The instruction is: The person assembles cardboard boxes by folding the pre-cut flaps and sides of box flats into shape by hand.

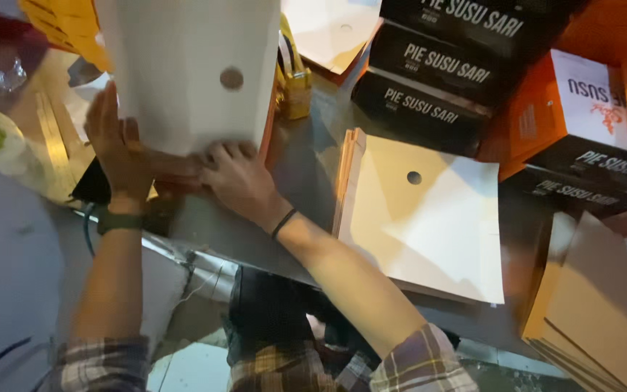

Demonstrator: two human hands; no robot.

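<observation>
Plaid sleeves at the bottom edge, both forearms running up and inward from them. I read the work as a white cardboard blank [190, 72] with a round hole, standing upright at the far edge of the grey surface [306, 160], directly ahead of both hands and slightly left of centre. Its long axis runs up and away from me, out of the top of the view; its lower edge is where the hands meet.

Left hand [117, 149]: palm flat and fingers spread, pressed against the blank's left lower side. A dark watch sits on that wrist. Right hand [237, 180]: fingers curled down over the bottom fold, where an orange-brown flap shows beneath them. A thin dark band sits on that wrist. Neither hand grips around anything; both press on the card. They are almost touching each other, and the right looks nearer to the fold line, the left to the side wall.

Just right of the right forearm lies a flat stack of blanks [422, 218], white face up, holes aligned. Black printed boxes [429, 87] are piled behind it, and an orange and white box [582, 101] further right. A yellow tape dispenser [295, 80] stands just beside the upright blank's right edge. More flat card [596, 312] lies at lower right.
</observation>
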